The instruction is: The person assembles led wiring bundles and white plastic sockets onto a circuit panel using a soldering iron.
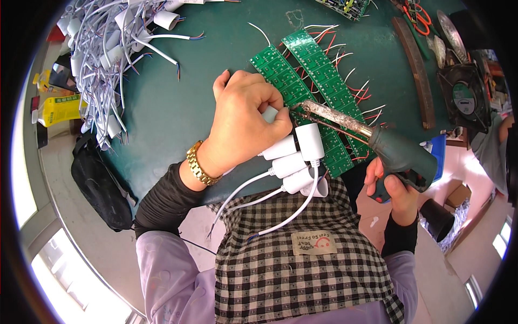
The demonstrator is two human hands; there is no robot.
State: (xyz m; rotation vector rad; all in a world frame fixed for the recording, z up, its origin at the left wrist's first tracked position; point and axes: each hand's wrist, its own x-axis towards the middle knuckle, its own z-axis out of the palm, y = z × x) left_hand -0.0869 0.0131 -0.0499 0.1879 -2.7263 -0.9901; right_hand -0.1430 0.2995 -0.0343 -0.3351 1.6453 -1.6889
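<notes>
My left hand (245, 116) is closed around a pale white cylinder (270, 113), mostly hidden by the fingers, beside the green circuit boards. My right hand (396, 189) grips a soldering gun (402, 156) by its dark handle. Its long, scorched metal barrel (337, 116) points left over the boards, with the tip close to my left fingertips; whether it touches anything is unclear. Several white cylindrical sockets (309, 141) with white cables lie at the table's near edge, below my left hand. Two long green circuit board panels (326, 73) with red and white wires extend beneath the barrel.
A large heap of white cabled sockets (110, 54) covers the far left. On the right are a curved brown bar (415, 73), a black fan (464, 97) and orange-handled pliers (421, 21). Another board (345, 6) sits at the far edge. A black bag (100, 183) hangs at left.
</notes>
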